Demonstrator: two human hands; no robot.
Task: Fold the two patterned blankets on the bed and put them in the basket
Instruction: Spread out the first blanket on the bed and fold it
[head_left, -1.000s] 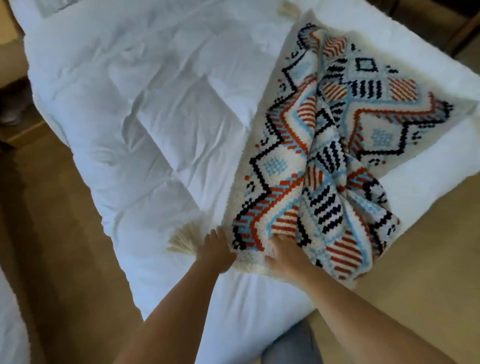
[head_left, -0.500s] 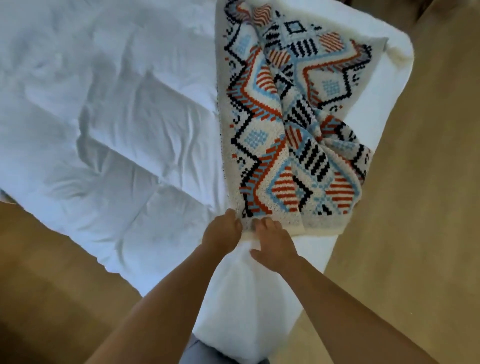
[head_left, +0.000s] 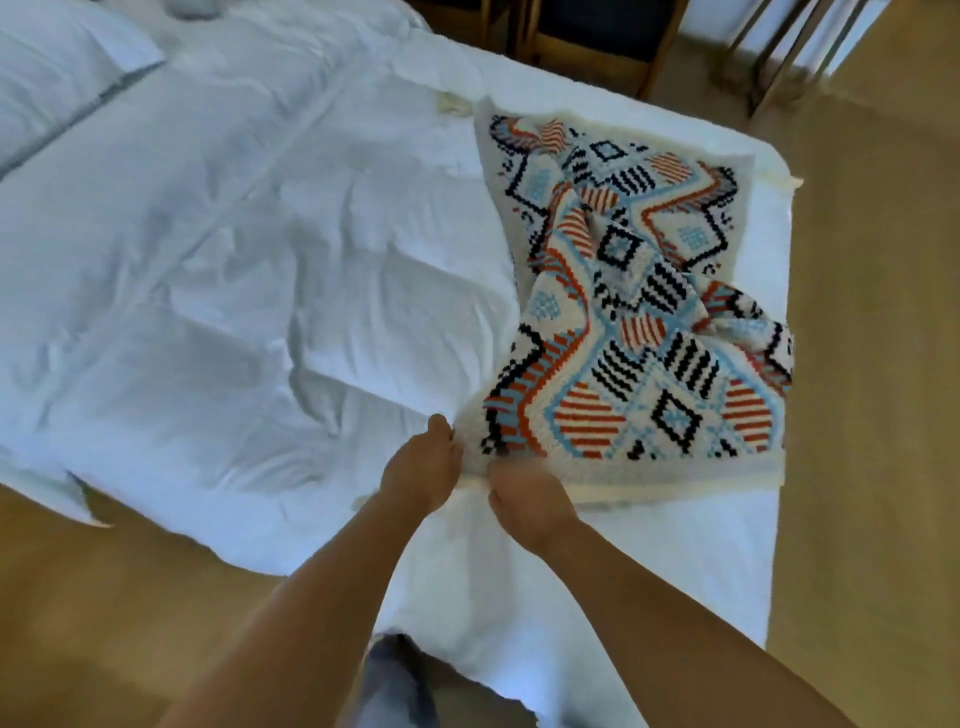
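Observation:
A cream blanket (head_left: 634, 312) with red, blue and black geometric patterns lies rumpled along the right side of the white bed (head_left: 249, 270). Side by side at its near left corner, my left hand (head_left: 423, 470) and my right hand (head_left: 530, 499) both grip the cream border, which is lifted a little off the bed. The fingertips are hidden in the fabric. Only this one patterned blanket shows, and no basket is in view.
A white duvet covers the bed, with a pillow (head_left: 57, 67) at the far left. Wooden floor (head_left: 872, 415) runs along the right and near-left sides. Dark wooden chair legs (head_left: 587, 47) stand beyond the bed's far end.
My view has swung and pulled back, showing more of the bed and the chairs. Both hands stay together on the blanket's near edge, which is now bunched and raised slightly.

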